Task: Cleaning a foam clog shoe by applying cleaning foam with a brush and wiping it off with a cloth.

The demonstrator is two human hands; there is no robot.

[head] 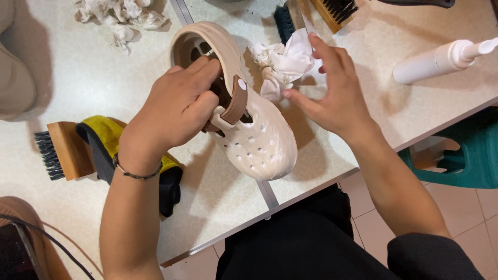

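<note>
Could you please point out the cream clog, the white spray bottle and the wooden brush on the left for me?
cream clog (267, 148): head view, on the perforated toe.
white spray bottle (430, 63): head view, on its body.
wooden brush (65, 149): head view, on the wooden block.

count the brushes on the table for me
3: a wooden brush with dark bristles left of the left hand, a wooden one at the top edge, a dark one beside it. Others may lie out of frame.

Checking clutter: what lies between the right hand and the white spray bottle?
Head view: only bare speckled tabletop lies between the right hand and the white plastic spray bottle.
</note>
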